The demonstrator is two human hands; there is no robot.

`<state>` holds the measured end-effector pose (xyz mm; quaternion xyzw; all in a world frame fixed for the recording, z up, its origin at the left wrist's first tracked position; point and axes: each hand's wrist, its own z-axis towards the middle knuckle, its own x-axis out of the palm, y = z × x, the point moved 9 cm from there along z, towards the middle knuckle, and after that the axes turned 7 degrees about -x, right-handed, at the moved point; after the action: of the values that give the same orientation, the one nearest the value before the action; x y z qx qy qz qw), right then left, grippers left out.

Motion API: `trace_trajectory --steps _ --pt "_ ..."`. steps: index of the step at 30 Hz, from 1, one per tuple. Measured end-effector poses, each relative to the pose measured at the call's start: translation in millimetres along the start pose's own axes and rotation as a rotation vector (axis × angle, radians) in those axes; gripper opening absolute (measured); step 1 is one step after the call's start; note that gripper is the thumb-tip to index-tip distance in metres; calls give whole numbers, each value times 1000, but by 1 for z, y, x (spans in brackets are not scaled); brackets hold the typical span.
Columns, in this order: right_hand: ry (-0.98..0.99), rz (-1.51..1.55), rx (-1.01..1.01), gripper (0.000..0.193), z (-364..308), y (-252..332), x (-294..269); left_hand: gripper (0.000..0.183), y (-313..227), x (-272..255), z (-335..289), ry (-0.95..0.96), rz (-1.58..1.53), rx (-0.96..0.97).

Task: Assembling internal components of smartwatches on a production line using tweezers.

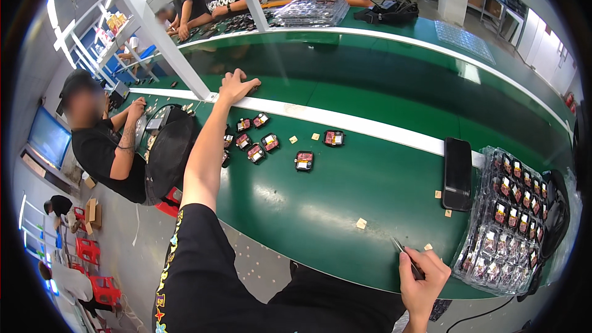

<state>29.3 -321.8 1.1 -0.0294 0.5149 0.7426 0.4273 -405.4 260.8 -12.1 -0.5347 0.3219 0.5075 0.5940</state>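
My left hand [235, 88] reaches far across the bench, over the white rail, with its fingers curled down at the green surface beyond. Something small and dark shows under its fingertips, too hidden to name. Near the front edge my right hand [422, 276] is closed around tweezers [399, 248], their tips pointing up and left over the bench. Between the hands lie small black square modules with red boards and white labels: a cluster beside my left forearm, one module [304, 161] nearer the middle, and another module [334, 138] by the rail.
At right, clear plastic trays [502, 222] hold rows of similar modules, with a black phone [457, 174] beside them. Small pale squares [361, 224] dot the bench. A white post [160, 31] rises near my left arm. A co-worker [102, 142] sits at left; others work across the bench.
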Motion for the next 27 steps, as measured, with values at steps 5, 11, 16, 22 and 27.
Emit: trace_trajectory --steps 5,11,16,22,27 --pt "18 -12 22 11 -2 -5 -1 38 -65 4 -50 66 -162 373" --pt "-10 26 -4 11 -1 0 -1 38 -105 -42 -153 78 -138 720" --pt "27 52 23 12 -1 -6 0 22 -154 -60 -235 12 -149 1035" --pt "19 28 -20 13 0 -7 -3 22 -217 -62 -330 220 -417 1081" --pt "-3 25 -18 15 -1 -8 -3 48 -225 -81 -352 55 -323 1086"
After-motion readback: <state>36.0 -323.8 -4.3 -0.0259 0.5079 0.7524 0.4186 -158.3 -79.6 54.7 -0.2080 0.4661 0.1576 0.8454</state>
